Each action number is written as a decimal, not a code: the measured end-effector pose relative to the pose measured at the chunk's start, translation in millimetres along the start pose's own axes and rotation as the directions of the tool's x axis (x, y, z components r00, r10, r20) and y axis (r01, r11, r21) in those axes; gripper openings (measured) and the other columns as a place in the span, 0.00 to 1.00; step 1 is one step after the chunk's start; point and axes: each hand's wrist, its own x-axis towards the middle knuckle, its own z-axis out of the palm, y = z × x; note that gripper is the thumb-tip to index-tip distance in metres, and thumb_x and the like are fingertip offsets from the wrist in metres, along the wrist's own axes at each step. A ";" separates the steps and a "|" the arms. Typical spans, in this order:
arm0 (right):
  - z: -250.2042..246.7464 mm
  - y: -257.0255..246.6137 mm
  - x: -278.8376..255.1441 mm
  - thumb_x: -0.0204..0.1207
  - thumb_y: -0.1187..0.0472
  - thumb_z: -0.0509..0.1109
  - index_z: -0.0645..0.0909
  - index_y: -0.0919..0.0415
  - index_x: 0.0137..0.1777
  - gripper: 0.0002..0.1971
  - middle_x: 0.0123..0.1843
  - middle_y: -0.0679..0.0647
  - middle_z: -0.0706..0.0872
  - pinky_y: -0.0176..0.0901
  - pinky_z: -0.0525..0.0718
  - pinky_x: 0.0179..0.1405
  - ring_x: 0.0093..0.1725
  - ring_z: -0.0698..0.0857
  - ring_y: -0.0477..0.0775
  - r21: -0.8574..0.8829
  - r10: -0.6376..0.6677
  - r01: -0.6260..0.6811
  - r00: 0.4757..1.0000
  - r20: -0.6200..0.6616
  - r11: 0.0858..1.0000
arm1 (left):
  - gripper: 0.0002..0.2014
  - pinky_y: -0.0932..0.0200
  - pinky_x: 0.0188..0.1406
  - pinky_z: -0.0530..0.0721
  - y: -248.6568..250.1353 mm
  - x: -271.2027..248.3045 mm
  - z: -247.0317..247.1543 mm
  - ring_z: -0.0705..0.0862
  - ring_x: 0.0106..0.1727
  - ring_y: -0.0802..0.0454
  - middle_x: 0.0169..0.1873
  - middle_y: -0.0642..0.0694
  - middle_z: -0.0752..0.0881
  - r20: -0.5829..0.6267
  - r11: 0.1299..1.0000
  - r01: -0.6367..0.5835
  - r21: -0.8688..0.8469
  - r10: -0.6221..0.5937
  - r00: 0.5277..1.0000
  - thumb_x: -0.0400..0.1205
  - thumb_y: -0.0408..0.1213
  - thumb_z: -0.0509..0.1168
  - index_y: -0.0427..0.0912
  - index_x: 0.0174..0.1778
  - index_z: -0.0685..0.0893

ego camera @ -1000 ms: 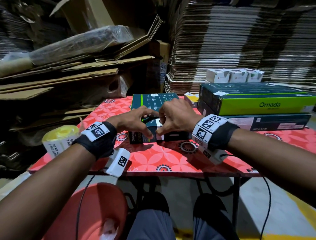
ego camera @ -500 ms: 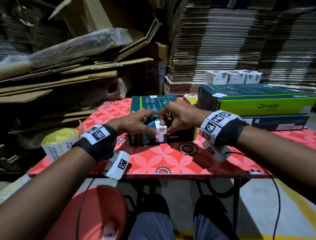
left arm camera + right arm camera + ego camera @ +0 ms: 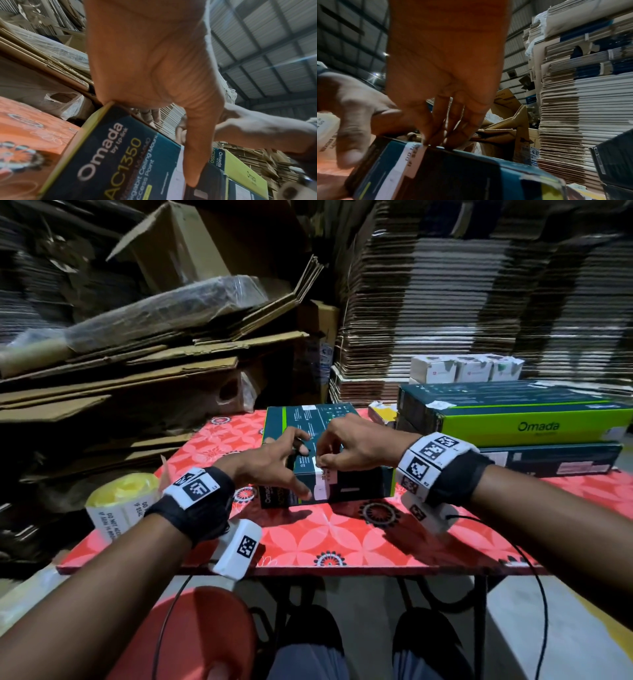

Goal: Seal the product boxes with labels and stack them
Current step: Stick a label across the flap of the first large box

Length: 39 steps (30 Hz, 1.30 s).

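Observation:
A dark teal Omada box (image 3: 359, 487) lies flat on the red floral table (image 3: 342, 542). A white seal label (image 3: 322, 482) runs over its near top edge and down the front face. My left hand (image 3: 284, 467) rests its fingers on the box top, and its straight thumb (image 3: 193, 169) presses the label's lower end. My right hand (image 3: 342, 450) sets its fingertips (image 3: 429, 140) on the label (image 3: 409, 159) at the box's top edge. The printed front of the box (image 3: 111, 155) fills the left wrist view.
A yellow-cored label roll (image 3: 116, 505) stands at the table's left edge. Two long Omada boxes (image 3: 531, 426) are stacked at the right, with small white boxes (image 3: 469, 369) behind. Flattened cardboard (image 3: 479, 302) is piled behind and to the left. An orange stool (image 3: 191, 631) stands below.
The label, held loose at the box's front half a second ago, now lies over the top edge and front face. My left thumb has slid down to its lower end.

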 end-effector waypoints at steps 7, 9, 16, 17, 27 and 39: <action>8.8 12.8 10.8 0.81 0.66 0.72 0.91 0.64 0.58 0.09 0.50 0.53 0.94 0.29 0.84 0.45 0.46 0.91 0.47 0.056 0.023 -0.021 0.999 -0.033 0.998 | 0.46 0.51 0.64 0.79 -1.6 -1.8 0.7 0.69 0.72 0.47 0.63 0.56 0.72 0.007 0.999 0.009 -0.039 -0.009 1.000 0.71 0.36 0.83 0.53 0.78 0.60; 10.3 14.6 10.2 0.81 0.71 0.71 0.89 0.66 0.61 0.11 0.57 0.57 0.93 0.38 0.89 0.55 0.54 0.92 0.53 0.047 0.018 -0.016 0.999 -0.043 0.999 | 0.46 0.53 0.61 0.77 -2.5 -0.6 1.3 0.69 0.72 0.47 0.66 0.54 0.72 0.019 0.998 0.014 -0.059 -0.013 1.000 0.71 0.36 0.83 0.53 0.78 0.60; -0.5 14.7 9.0 0.82 0.55 0.72 0.93 0.56 0.55 0.09 0.44 0.50 0.93 0.32 0.79 0.36 0.41 0.87 0.46 0.119 0.007 0.004 0.996 -0.090 0.993 | 0.44 0.62 0.50 0.77 -2.3 -0.2 -0.9 0.70 0.67 0.48 0.58 0.60 0.70 0.007 0.999 0.015 -0.047 -0.015 1.000 0.72 0.35 0.82 0.53 0.77 0.60; -0.1 10.7 8.5 0.81 0.54 0.73 0.93 0.55 0.54 0.09 0.43 0.50 0.92 0.37 0.82 0.38 0.41 0.87 0.47 0.135 -0.002 0.011 0.998 -0.070 0.991 | 0.43 0.62 0.51 0.77 -1.7 -0.2 -1.2 0.70 0.66 0.48 0.57 0.59 0.70 0.006 0.999 0.016 -0.035 -0.015 1.000 0.73 0.36 0.81 0.53 0.77 0.60; 3.9 2.4 22.0 0.84 0.53 0.72 0.92 0.56 0.60 0.12 0.44 0.55 0.93 0.38 0.77 0.39 0.39 0.86 0.51 0.096 0.020 -0.022 0.999 0.027 0.995 | 0.43 0.41 0.68 0.79 -2.9 0.8 -0.2 0.73 0.68 0.42 0.66 0.42 0.73 -0.002 1.000 0.020 -0.016 -0.020 1.000 0.69 0.45 0.84 0.59 0.73 0.64; 14.0 16.6 -3.8 0.58 0.39 0.88 0.92 0.53 0.47 0.24 0.41 0.45 0.91 0.41 0.85 0.39 0.42 0.87 0.45 0.103 0.122 -0.114 0.989 -0.083 0.988 | 0.38 0.36 0.72 0.73 -1.2 13.7 9.9 0.69 0.68 0.49 0.62 0.55 0.71 -0.080 0.979 0.025 0.203 -0.009 0.997 0.63 0.71 0.72 0.63 0.69 0.73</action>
